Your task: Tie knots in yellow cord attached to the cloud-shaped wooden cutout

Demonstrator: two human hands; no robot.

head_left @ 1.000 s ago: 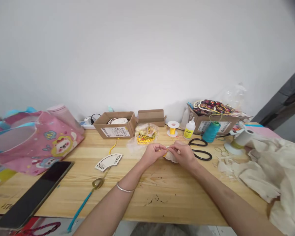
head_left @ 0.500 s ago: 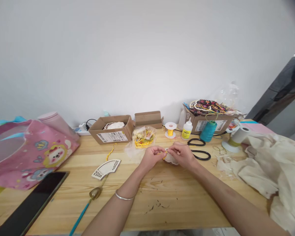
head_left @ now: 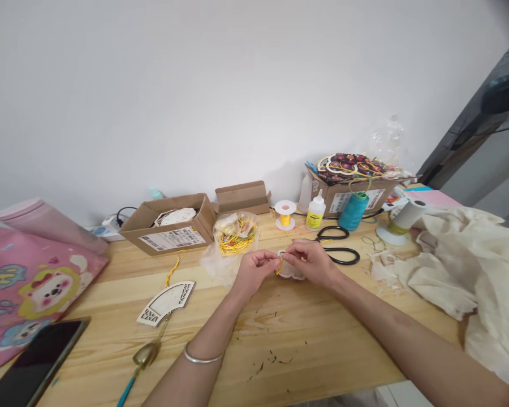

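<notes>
My left hand (head_left: 254,270) and my right hand (head_left: 309,261) meet over the wooden table (head_left: 280,328), fingertips pinched together on a thin yellow cord (head_left: 280,263). The cord runs to a small pale scalloped cut-out piece (head_left: 290,272) that lies under and between my hands. A silver bangle (head_left: 201,357) sits on my left wrist. Just behind my hands lies a clear plastic bag of yellow cords (head_left: 234,235). Black scissors (head_left: 338,253) lie to the right of my right hand.
A fan-shaped wooden cut-out (head_left: 166,296), a tasselled pendant (head_left: 142,359), a dark phone (head_left: 29,367) and a pink bag (head_left: 29,282) lie left. Cardboard boxes (head_left: 169,229), yellow spool (head_left: 285,213), glue bottle (head_left: 315,210), teal thread cone (head_left: 353,210) stand behind. Cream cloth (head_left: 462,265) fills the right.
The camera has swung right and tilted, so everything slid left in view. My hands stay together on the cord, fingers shifting slightly.
</notes>
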